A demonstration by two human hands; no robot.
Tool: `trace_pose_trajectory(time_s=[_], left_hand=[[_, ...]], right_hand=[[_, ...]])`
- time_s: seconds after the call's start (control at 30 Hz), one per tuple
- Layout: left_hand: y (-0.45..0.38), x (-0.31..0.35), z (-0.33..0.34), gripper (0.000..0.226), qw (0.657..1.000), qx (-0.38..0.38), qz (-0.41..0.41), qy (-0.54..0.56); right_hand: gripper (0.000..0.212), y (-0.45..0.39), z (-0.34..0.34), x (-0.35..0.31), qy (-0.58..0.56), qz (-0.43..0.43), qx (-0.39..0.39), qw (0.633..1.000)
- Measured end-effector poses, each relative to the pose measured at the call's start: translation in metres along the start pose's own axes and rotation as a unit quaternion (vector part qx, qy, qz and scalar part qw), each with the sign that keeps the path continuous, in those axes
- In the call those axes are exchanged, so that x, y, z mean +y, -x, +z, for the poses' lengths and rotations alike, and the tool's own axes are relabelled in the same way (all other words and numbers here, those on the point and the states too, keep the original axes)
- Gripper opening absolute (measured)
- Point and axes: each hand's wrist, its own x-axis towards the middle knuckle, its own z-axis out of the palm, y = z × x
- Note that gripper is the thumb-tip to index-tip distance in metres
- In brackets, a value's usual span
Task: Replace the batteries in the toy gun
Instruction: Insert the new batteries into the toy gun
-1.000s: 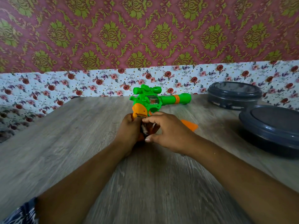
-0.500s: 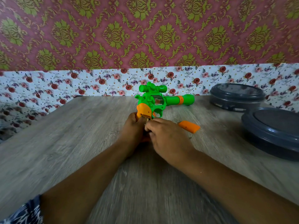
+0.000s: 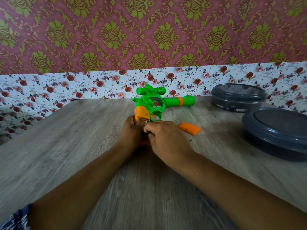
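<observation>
A person's left hand (image 3: 132, 133) wraps the orange grip of the toy gun (image 3: 154, 103), holding it fast with the butt toward the body; the right hand (image 3: 164, 138) closes its fingertips (image 3: 147, 128) on something small and metallic at the open base of the grip, most likely a battery (image 3: 144, 122), though only a glint of it shows between the two hands; whether it is going in or coming out cannot be told from here. The gun stands on a wooden table (image 3: 83, 146), its green barrel pointing right and away toward a flowered wall; the orange cover (image 3: 189, 128) of the battery bay lies loose on the table just right of the hands, with a tiny dark speck, perhaps its screw (image 3: 190, 140), near it. Two grey lidded tubs (image 3: 275, 130) sit well apart at the right edge. By this showing the compartment is already opened and the swap is under way; still to come, as far as can be judged, are seating the cells and refitting the cover.
</observation>
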Motion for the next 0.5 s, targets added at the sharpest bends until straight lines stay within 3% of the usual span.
trace_pose_trajectory(time_s=[0.2, 0.5], left_hand=[[-0.0006, -0.0005, -0.0017, 0.011, 1.000, 0.001, 0.010, -0.027], [0.0088, 0.0064, 0.0015, 0.039, 0.992, -0.071, -0.012, 0.101]], right_hand=[[0.020, 0.0002, -0.0020, -0.0022, 0.013, -0.016, -0.010, 1.000], [0.020, -0.0031, 0.0025, 0.0004, 0.006, 0.006, 0.001, 1.000]])
